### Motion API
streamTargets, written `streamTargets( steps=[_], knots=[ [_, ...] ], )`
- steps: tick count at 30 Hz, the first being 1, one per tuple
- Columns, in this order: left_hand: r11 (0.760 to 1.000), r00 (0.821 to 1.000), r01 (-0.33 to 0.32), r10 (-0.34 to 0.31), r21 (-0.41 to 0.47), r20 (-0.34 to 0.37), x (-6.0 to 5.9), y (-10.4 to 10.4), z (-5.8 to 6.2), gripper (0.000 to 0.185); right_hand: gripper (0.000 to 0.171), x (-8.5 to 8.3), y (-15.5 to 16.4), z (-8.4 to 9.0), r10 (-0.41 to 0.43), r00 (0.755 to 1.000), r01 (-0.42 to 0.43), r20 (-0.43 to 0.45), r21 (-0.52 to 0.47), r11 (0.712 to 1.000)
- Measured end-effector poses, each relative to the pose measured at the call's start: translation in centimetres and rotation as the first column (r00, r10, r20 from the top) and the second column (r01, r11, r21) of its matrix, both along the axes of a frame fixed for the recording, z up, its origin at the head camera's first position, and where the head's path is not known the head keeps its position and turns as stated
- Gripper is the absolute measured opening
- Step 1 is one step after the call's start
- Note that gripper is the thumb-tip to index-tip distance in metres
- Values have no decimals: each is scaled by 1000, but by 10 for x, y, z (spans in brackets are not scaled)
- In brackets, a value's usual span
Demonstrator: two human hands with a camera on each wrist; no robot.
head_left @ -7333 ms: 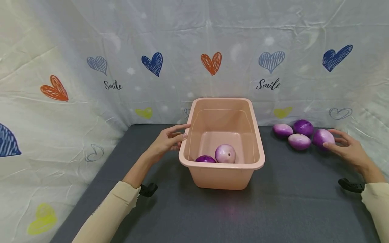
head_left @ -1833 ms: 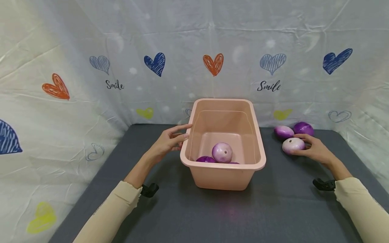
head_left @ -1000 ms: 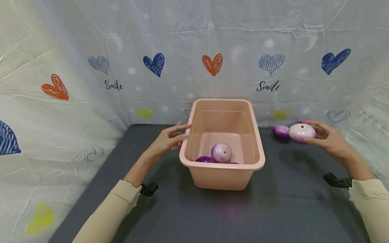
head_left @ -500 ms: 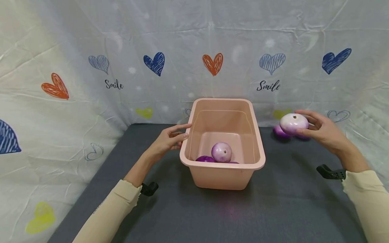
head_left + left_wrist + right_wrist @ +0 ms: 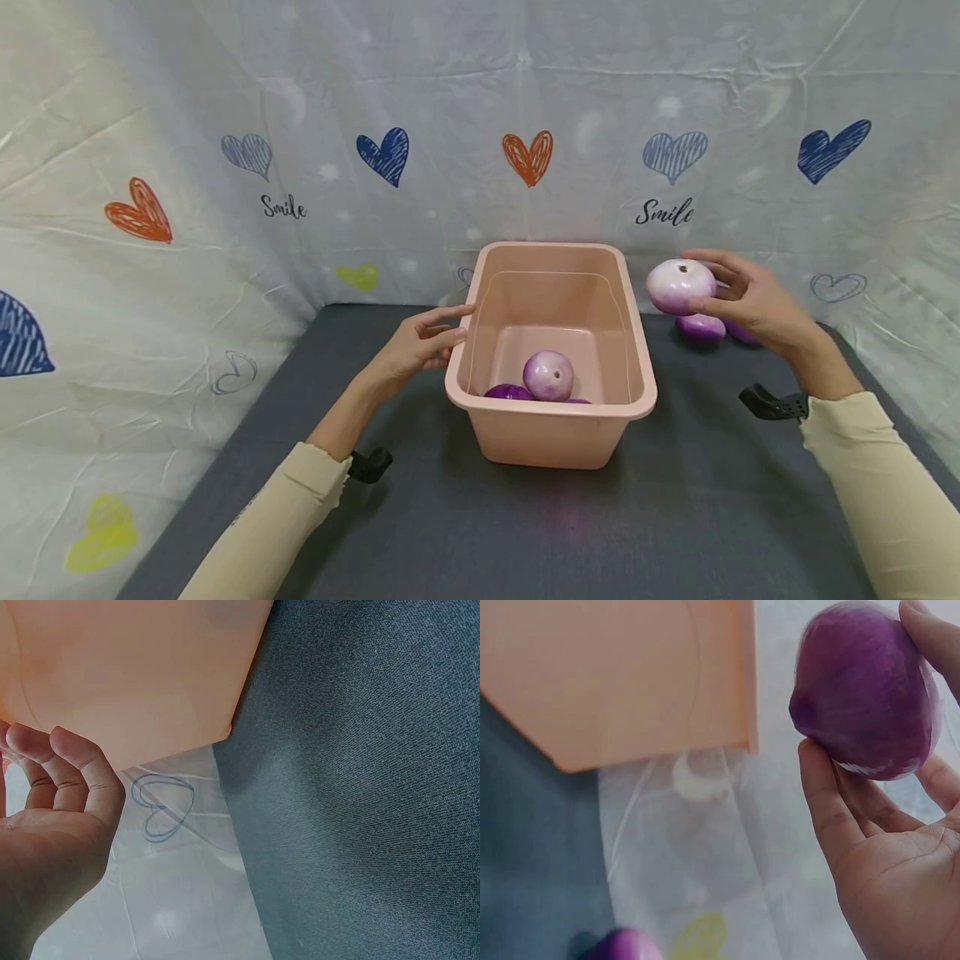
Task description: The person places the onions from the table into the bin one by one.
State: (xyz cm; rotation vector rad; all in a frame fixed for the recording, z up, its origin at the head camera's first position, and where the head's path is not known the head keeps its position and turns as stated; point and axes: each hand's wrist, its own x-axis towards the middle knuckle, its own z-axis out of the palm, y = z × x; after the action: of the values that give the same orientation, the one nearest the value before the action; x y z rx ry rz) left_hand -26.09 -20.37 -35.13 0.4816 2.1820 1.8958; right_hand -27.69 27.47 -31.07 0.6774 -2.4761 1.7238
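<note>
My right hand (image 5: 768, 308) holds a pale purple onion (image 5: 678, 287) between thumb and fingers, raised off the table beside the tub's right rim. In the right wrist view the onion (image 5: 866, 690) shows a darker purple side with a pointed end. My left hand (image 5: 408, 350) grips the left rim of a peach plastic tub (image 5: 551, 411), index finger and thumb at the edge. Inside the tub lie a light onion (image 5: 548, 376), a dark one (image 5: 507, 392) and a sliver of another (image 5: 577, 402), mostly hidden by the front rim.
Two more purple onions stand on the dark table behind my right hand, one (image 5: 701, 328) in plain sight, the other (image 5: 741, 333) partly covered by the hand. A white curtain (image 5: 450, 83) printed with hearts hangs behind the dark grey tabletop (image 5: 525, 533).
Earlier my right hand touched a different onion at far right, and a third onion now shows in the tub. It has since lifted the pale onion and moved left; my left hand stays put.
</note>
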Motion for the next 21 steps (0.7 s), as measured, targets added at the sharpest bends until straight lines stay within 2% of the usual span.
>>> streamTargets(
  steps=[6,16,21],
  knots=[
    [1000,1000,4,-4,11,3,1,0,0,51,62,-7,-19,5,92,996,-92,-7,-73,993],
    [1000,1000,-8,8,-4,-5,1,1,0,51,62,-14,-47,9,144,989,-148,-42,-89,985],
    [1000,1000,-8,8,-1,-7,1,1,-1,51,63,-17,-60,7,212,976,-216,-47,-125,968]
  ],
)
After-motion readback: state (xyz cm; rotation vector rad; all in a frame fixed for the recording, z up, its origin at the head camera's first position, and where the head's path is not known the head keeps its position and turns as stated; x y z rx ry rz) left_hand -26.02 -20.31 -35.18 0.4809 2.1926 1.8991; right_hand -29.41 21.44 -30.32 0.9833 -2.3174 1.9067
